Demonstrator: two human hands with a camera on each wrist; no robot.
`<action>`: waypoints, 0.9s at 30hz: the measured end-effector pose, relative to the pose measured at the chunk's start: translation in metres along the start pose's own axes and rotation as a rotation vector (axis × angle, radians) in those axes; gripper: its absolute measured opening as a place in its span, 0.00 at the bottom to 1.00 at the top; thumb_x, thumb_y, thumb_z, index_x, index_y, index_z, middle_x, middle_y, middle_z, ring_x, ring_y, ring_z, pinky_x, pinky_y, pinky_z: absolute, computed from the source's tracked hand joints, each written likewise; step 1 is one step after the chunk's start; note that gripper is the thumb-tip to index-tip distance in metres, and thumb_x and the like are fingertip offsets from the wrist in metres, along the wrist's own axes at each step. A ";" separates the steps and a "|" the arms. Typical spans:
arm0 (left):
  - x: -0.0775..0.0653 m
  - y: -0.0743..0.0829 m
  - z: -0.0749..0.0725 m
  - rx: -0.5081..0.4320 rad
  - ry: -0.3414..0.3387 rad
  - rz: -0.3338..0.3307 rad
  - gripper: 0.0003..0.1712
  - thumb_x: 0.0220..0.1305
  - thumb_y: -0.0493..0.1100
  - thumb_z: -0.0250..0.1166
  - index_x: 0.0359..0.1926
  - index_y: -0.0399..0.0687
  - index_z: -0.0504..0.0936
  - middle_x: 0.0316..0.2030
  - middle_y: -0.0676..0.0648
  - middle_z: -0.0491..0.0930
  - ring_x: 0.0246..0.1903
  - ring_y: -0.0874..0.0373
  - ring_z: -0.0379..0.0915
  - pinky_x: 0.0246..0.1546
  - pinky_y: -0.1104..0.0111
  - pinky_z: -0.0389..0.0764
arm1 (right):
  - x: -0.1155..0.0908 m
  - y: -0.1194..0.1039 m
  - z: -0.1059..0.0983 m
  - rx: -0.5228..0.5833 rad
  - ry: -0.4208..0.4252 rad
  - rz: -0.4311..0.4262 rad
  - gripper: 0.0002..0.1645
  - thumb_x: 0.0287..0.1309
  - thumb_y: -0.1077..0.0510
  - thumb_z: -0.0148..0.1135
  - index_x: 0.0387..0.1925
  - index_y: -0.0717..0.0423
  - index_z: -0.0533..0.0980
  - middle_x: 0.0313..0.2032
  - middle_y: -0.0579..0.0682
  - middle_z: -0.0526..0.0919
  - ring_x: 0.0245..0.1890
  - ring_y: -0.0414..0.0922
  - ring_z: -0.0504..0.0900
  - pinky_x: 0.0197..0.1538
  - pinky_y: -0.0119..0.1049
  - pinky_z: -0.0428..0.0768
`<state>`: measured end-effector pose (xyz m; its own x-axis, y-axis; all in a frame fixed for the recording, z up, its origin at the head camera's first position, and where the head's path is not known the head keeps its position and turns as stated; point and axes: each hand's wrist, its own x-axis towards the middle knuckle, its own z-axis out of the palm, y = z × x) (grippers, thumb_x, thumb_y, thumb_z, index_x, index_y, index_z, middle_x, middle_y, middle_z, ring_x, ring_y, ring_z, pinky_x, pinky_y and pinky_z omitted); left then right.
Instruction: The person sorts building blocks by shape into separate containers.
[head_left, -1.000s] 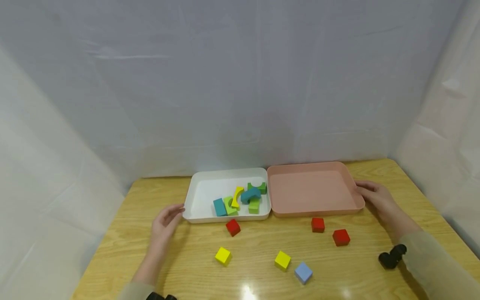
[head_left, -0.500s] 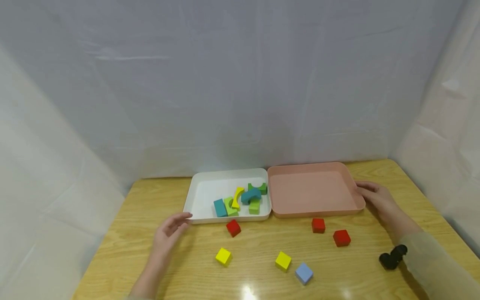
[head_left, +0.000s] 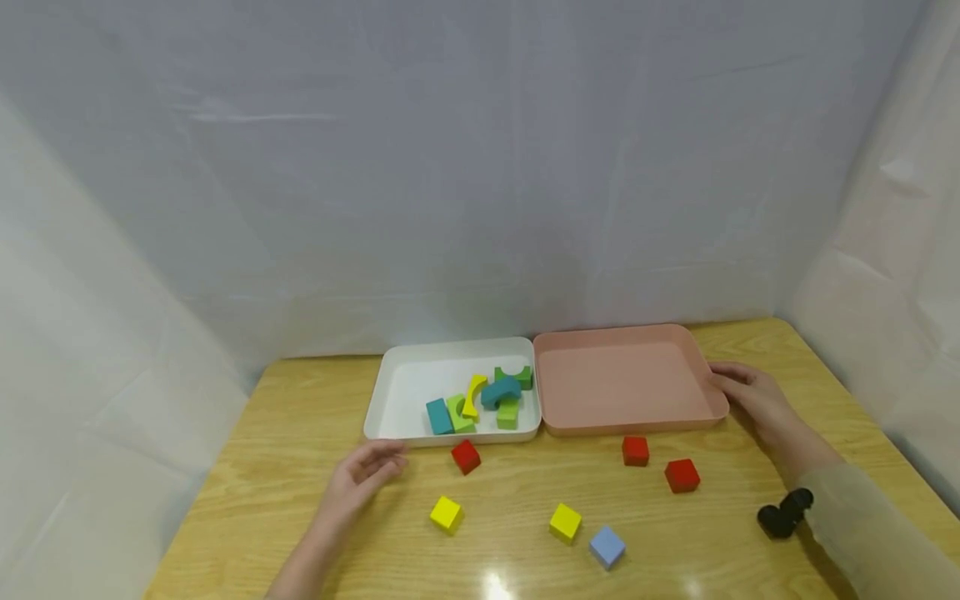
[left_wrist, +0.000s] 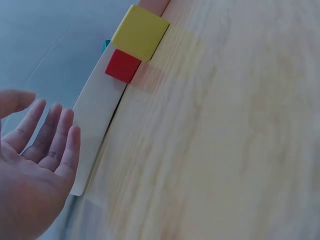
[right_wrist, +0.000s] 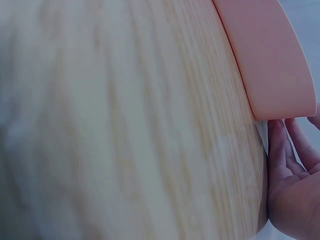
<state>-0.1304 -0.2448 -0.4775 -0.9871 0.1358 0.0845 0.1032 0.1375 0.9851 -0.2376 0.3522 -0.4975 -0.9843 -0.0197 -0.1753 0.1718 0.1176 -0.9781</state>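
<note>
Head view shows my left hand [head_left: 363, 479] at the near left corner of the white tray [head_left: 408, 379], its fingers slightly bent and relaxed, holding nothing. From the left wrist, I see the fingers a little apart beside the tray's wall; whether they touch it I cannot tell. My right hand [head_left: 753, 400] reaches the outer right end of the pink tray [head_left: 611, 379]. In the right wrist view its extended fingers rest their tips against that end wall; whether my thumb bears on the rim I cannot tell.

Both trays sit side by side on the wooden table [head_left: 510, 483], toward its far edge, the white one on my left. Inside it, toward the near right, lie a teal block [head_left: 439, 417], a light green arch [head_left: 461, 426], a yellow arch [head_left: 471, 402], a teal arch [head_left: 501, 390] overlapping a light green block [head_left: 507, 416], and a darker green arch [head_left: 526, 379].

Just in front of the white tray is a red cube [head_left: 466, 457], with a yellow cube [head_left: 446, 515] nearer me. Another yellow one [head_left: 566, 523] stands near a blue cube [head_left: 607, 547], and two more red ones [head_left: 635, 451] [head_left: 682, 476] lie in front of the pink tray.
</note>
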 end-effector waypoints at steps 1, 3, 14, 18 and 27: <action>0.000 -0.001 0.000 0.002 -0.024 0.013 0.20 0.75 0.30 0.61 0.62 0.18 0.73 0.49 0.57 0.88 0.47 0.68 0.84 0.52 0.76 0.85 | 0.000 0.000 0.000 0.001 -0.003 0.002 0.08 0.77 0.51 0.62 0.52 0.34 0.80 0.40 0.18 0.82 0.42 0.21 0.82 0.46 0.18 0.83; 0.000 -0.001 0.002 0.005 -0.067 0.022 0.20 0.76 0.30 0.60 0.62 0.18 0.73 0.50 0.57 0.87 0.48 0.67 0.84 0.52 0.75 0.86 | 0.000 0.000 0.000 0.005 -0.006 0.002 0.08 0.77 0.51 0.62 0.52 0.34 0.80 0.41 0.19 0.82 0.42 0.21 0.83 0.47 0.18 0.83; 0.001 -0.004 0.015 0.019 -0.199 -0.039 0.22 0.76 0.31 0.61 0.64 0.19 0.72 0.57 0.24 0.81 0.49 0.67 0.84 0.54 0.75 0.85 | 0.000 -0.002 0.001 -0.031 0.001 0.003 0.19 0.77 0.49 0.62 0.64 0.48 0.77 0.40 0.18 0.81 0.42 0.20 0.81 0.47 0.17 0.82; 0.002 -0.006 0.018 0.041 -0.264 -0.044 0.23 0.76 0.32 0.60 0.66 0.21 0.72 0.59 0.18 0.77 0.50 0.69 0.83 0.56 0.77 0.83 | 0.000 -0.002 0.001 -0.025 -0.003 -0.001 0.20 0.77 0.50 0.62 0.64 0.49 0.77 0.41 0.18 0.81 0.42 0.20 0.81 0.47 0.17 0.82; 0.001 -0.006 0.025 0.096 -0.292 -0.006 0.22 0.73 0.29 0.62 0.64 0.20 0.73 0.58 0.19 0.78 0.50 0.70 0.82 0.55 0.78 0.83 | -0.002 -0.003 0.001 -0.104 0.007 -0.003 0.32 0.77 0.47 0.62 0.71 0.61 0.73 0.40 0.15 0.79 0.43 0.17 0.78 0.48 0.15 0.80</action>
<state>-0.1292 -0.2210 -0.4869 -0.9125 0.4087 0.0187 0.1225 0.2292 0.9656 -0.2366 0.3511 -0.4939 -0.9851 -0.0131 -0.1715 0.1645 0.2202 -0.9615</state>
